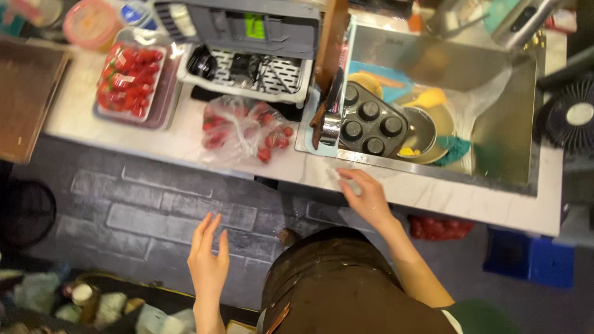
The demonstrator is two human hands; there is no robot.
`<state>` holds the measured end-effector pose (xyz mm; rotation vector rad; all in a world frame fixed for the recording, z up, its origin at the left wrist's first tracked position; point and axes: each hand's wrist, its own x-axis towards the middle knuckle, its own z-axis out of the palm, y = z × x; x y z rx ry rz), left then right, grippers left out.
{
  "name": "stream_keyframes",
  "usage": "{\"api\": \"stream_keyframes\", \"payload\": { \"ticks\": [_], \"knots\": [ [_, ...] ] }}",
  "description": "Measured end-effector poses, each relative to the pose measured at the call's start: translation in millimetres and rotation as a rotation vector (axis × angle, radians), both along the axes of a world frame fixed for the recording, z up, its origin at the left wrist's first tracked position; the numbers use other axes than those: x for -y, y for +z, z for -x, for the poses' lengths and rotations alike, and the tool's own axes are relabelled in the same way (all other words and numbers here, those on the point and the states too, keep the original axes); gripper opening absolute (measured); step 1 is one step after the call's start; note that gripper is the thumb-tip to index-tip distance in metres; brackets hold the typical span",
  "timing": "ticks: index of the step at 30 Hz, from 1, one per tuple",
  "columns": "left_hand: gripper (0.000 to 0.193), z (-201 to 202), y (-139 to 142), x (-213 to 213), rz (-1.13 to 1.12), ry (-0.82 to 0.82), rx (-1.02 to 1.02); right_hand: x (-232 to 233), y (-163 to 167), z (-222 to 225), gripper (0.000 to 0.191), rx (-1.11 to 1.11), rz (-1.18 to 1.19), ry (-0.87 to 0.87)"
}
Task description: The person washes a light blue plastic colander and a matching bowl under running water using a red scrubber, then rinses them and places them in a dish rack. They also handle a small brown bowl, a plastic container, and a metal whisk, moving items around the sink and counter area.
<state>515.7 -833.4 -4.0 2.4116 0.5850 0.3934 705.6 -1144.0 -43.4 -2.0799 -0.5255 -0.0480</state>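
A small pale, blurred object [348, 184] lies on the front edge of the white marble-patterned counter [433, 192], just before the steel sink [501, 133], pinched in the fingertips of the right hand [366, 199] (what it is cannot be told). The left hand [208, 256] hangs open and empty over the grey brick-patterned floor [142, 210], fingers straight. In the sink rests a dark metal muffin tin [370, 119]. Further left on the counter lie a clear plastic bag of strawberries [244, 131] and a clear tray of strawberries [129, 77].
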Motion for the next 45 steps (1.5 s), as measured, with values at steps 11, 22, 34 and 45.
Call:
{"api": "stream_keyframes", "payload": {
  "ticks": [11,22,34,45],
  "knots": [
    [0.032,-180.0,15.8,107.0,0.147,-0.458,0.189,-3.3,-44.4,-110.6,0.069,0.038,0.251,0.059],
    [0.022,-268.7,-23.0,136.4,-0.006,-0.18,0.164,-13.6,-40.2,-217.7,0.075,-0.042,0.083,0.063],
    [0.027,-203.8,-2.2,112.6,0.1,-0.096,0.158,-77.2,-50.7,-245.7,0.059,-0.149,0.47,-0.25],
    [0.031,-193.8,23.8,-30.5,0.047,-0.388,0.276,-26.1,0.6,-187.8,0.035,-0.031,0.457,-0.718]
  ]
}}
